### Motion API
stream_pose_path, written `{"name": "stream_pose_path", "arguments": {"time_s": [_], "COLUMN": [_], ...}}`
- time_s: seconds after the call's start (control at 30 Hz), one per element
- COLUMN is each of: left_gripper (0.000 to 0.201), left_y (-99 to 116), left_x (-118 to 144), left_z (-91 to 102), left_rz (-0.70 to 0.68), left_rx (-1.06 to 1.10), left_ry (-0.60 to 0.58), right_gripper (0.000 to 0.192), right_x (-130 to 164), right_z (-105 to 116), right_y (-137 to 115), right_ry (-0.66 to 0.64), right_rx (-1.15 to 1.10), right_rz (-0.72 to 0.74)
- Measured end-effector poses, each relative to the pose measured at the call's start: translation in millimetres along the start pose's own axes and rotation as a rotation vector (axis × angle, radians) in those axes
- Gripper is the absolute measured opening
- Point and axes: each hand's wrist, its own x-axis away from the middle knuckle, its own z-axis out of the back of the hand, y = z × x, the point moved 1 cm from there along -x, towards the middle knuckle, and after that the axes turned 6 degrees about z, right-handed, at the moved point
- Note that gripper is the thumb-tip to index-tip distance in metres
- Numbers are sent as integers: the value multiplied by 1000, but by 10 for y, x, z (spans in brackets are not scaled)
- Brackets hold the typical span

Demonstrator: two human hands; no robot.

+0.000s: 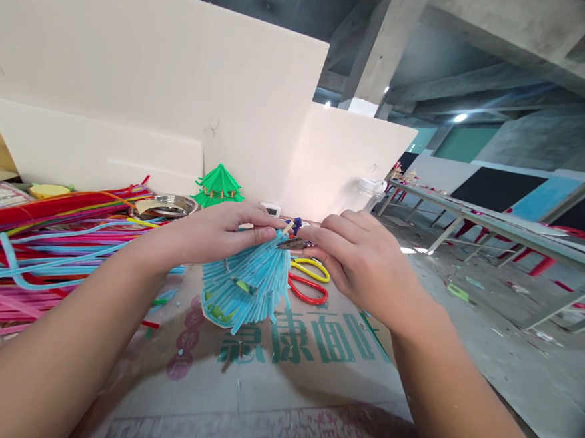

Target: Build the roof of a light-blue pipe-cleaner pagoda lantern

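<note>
A cone of light-blue pipe cleaners (248,282) stands tilted before me on the cardboard, with green patches showing at its lower edge. At its top, my left hand (221,234) steadies it, thumb and fingers closed around the upper part. A short pale wooden stick (288,227) pokes out of the tip. My right hand (364,257) pinches a small dark metal tool (295,244) whose pointed end touches the cone near the stick. Just behind the fingertips is a dark blue piece (297,225), partly hidden. Yellow and red scissor handles (310,292) lie beside the cone, their blades out of sight.
Many coloured pipe cleaners (44,262) are heaped at the left. Behind them sit a metal bowl (168,205) and a green roofed model (219,186). White boards (157,76) stand at the back, a clear jar (367,196) at the right. Another table (497,223) is farther right.
</note>
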Motion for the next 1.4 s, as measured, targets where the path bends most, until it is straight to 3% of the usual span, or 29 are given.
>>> {"name": "stream_pose_path", "arguments": {"time_s": [0.5,1.17,1.4], "left_gripper": [39,35,36], "left_y": [-16,-8,-10], "left_x": [-11,-5,-5], "left_z": [-4,-4,-15], "left_rz": [-27,-32,-20], "left_rx": [-39,32,6], "left_ry": [6,-4,9], "right_gripper": [28,30,29], "right_x": [-29,0,5], "right_z": [64,24,24], "right_y": [-128,-20,-6], "right_ry": [-85,-21,-39], "right_rx": [237,-86,-57], "right_rz": [3,-12,-18]}}
